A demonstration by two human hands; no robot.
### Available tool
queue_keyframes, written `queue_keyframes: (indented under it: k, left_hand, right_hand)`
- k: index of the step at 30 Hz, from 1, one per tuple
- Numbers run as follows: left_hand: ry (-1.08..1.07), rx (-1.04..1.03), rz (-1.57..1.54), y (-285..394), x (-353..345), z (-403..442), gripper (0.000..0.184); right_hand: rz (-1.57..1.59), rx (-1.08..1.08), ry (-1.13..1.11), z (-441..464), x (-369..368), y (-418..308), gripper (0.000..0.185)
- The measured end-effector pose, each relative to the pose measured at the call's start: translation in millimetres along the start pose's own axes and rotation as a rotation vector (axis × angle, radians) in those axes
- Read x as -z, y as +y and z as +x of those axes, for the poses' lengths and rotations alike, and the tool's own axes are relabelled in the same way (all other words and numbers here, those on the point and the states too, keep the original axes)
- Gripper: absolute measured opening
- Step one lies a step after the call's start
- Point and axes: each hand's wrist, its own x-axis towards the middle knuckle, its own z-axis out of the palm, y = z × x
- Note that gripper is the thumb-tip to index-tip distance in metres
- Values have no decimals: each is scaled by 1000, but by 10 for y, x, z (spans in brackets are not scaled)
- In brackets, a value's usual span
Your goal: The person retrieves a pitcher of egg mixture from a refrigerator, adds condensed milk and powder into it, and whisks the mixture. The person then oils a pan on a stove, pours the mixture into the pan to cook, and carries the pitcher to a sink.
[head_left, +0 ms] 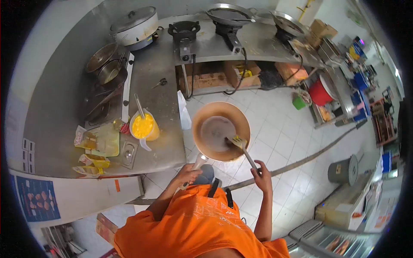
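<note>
My left hand [188, 175] is closed round the pan's light handle, fingers curled over it close to my shirt [185, 228], and the pan [241, 129] hangs out in front of me above the tiled floor [271, 133], just past the edge of the bench [157, 105]. Its mouth is turned up toward me, showing a tan wall and a greyish base; I cannot tell whether that base is wet. My right hand [262, 176] grips the dark end of the spatula [247, 155], fingers bent about it, and the slotted head reaches inside the pan's near right part, beside a dark patch; whether it touches the wall there I cannot tell. To the left, near the bench's edge, stands a jug [154, 134] of something yellow, a metal utensil [139, 105] leaning out of it. Beside the jug lie a green tray [114, 148] and a small steel lid [128, 154]. Scissors [160, 83] lie farther back, below a burner [184, 31] and a big lidded cooker [137, 28].
</note>
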Motion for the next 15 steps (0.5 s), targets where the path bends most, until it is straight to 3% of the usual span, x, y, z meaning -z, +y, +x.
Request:
queue_keyframes:
  k: [4, 8, 11, 15]
  left_hand:
    - [124, -83, -139, 574, -107, 584, 15]
    - [205, -175, -262, 1198, 126, 1383, 15]
    - [271, -204, -286, 1930, 305, 1897, 15]
    - [351, -241, -308, 2898, 615, 2495, 16]
  right_hand:
    - [15, 120, -145, 1310, 235, -275, 41]
    - [165, 204, -168, 2313, -36, -713, 41]
    - [418, 217, -239, 3133, -451, -788, 41]
    - [668, 75, -335, 4137, -776, -1253, 45]
